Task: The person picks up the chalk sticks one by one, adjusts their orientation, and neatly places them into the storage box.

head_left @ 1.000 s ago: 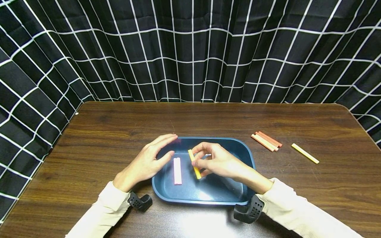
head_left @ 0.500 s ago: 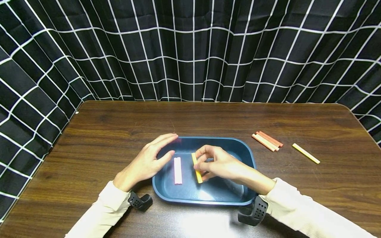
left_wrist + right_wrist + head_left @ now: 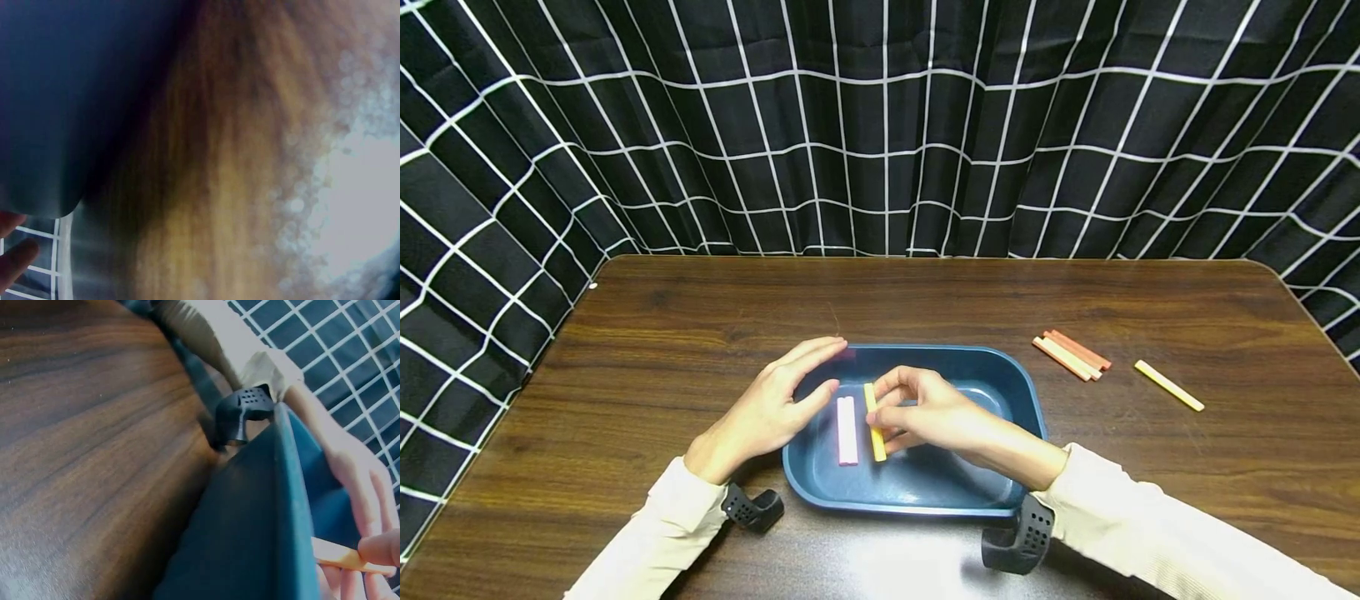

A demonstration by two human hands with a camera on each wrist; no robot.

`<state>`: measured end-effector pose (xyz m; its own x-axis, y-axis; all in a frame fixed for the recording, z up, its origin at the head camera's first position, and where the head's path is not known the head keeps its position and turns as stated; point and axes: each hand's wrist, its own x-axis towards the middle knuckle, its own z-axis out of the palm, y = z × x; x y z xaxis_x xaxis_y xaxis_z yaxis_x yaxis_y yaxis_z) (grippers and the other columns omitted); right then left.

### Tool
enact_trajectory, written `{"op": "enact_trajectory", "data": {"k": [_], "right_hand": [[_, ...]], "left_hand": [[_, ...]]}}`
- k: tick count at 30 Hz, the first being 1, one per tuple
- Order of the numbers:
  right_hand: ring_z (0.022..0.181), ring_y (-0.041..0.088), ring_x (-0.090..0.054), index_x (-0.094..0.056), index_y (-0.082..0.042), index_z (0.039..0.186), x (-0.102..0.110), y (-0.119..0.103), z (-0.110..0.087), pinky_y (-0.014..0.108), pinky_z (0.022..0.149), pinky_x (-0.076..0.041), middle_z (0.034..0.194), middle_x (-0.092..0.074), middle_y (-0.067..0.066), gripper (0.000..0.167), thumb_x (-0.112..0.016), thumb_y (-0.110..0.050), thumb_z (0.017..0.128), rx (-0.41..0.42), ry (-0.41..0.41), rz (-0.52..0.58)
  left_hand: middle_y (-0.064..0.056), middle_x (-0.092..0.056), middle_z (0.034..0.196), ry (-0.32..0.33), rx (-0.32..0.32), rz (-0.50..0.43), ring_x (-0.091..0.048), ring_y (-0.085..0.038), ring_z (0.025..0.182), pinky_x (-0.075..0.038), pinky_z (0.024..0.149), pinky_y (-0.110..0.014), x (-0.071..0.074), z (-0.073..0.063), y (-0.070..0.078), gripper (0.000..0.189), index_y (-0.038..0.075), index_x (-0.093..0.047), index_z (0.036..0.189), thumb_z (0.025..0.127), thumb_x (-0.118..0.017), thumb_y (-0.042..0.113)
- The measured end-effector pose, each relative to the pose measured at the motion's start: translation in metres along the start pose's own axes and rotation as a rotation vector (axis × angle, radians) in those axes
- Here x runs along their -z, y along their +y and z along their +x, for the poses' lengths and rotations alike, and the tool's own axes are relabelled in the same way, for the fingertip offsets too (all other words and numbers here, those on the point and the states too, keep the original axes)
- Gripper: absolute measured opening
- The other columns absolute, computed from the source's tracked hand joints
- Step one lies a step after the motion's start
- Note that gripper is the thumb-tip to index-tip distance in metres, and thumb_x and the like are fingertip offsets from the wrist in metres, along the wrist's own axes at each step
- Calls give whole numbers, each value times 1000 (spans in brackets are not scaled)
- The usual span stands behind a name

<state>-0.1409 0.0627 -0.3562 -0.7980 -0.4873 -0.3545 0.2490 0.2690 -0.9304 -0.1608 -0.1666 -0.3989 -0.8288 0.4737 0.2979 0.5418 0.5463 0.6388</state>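
Observation:
My right hand (image 3: 932, 410) pinches a yellow stick of chalk (image 3: 878, 446) between thumb and fingers, inside a blue plastic tub (image 3: 940, 507). The chalk stands lengthwise just right of two pink chalk sticks (image 3: 847, 433), which lie side by side on the tub's floor. In the right wrist view the same thumb presses on the yellow chalk (image 3: 337, 553) beyond the tub wall. My left hand (image 3: 771, 407) rests at the tub's left rim, fingers extended and holding nothing; only its fingertips (image 3: 19, 256) show in the left wrist view.
Several orange and pale chalk sticks (image 3: 1071, 357) lie together on the wooden table (image 3: 700, 308), right of the tub. Another yellow chalk stick (image 3: 1168, 385) lies farther right. A black curtain with a white grid (image 3: 880, 125) hangs behind the table.
The right hand with the yellow chalk shifted slightly right and toward the person, then left, close to the pink sticks. The left hand has stayed at the rim.

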Motion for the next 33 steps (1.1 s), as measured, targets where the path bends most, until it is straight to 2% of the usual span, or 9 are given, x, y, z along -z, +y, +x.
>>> {"op": "enact_trajectory", "data": {"k": [13,25,33], "right_hand": [[72,14,-63,-49,8,116,-11,9,13,33,72,-63,93,-63,12,29,-61,1,90,-73,50,10],[72,13,-64,-50,10,119,-10,12,16,32,70,-62,96,-66,14,31,-62,1,92,-73,66,8],[72,13,-64,-48,12,123,-10,13,16,29,70,-62,95,-65,15,34,-60,3,92,-61,47,26]], "left_hand": [[-13,-53,146,9,-18,-6,-50,-26,138,-38,116,-45,-1,0,1,46,6,-54,141,96,-62,16],[-14,-54,145,11,-23,-9,-49,-26,138,-38,117,-45,-2,1,0,46,6,-55,140,96,-62,17],[-12,-54,146,9,-21,-1,-49,-26,138,-38,117,-45,-1,1,-1,46,6,-54,141,96,-61,18]]}}
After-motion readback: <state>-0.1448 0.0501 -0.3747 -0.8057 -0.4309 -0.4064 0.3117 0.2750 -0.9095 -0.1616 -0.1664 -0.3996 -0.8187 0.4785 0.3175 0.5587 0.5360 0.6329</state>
